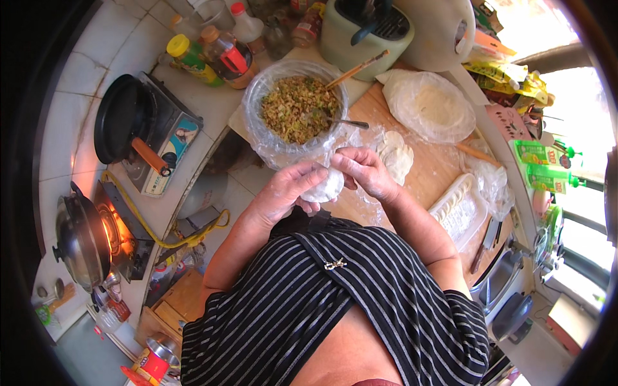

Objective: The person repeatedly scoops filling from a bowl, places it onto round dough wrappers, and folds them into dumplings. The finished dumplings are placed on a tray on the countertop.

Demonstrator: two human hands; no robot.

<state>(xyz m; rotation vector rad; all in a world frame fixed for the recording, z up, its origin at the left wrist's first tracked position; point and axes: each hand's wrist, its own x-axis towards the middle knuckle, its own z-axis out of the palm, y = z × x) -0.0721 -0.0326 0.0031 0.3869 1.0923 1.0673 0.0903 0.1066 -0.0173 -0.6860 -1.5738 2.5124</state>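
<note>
A pale, floury piece of dough (324, 186) lies across the fingers of my left hand (292, 187), whose thumb presses on its upper side. My right hand (365, 170) has thumb and fingers pinched together at the dough's upper right edge. Just beyond both hands is a plastic-lined bowl (256, 140) of chopped filling (297, 108), with wooden chopsticks (359, 69) and a metal-handled utensil (355, 123) in it. Flat dough wrappers (397, 157) lie overlapped on the floured wooden board (420, 169), right of my right hand. Whether any filling is inside the held dough is hidden.
A white tray (475, 222) holds a row of dumplings at right, near a knife (485, 243). A plastic-covered bowl (429, 107) stands at the board's back. At left are a frying pan (123, 120) on a portable stove and a lidded pot (79, 239) beside a glowing flame.
</note>
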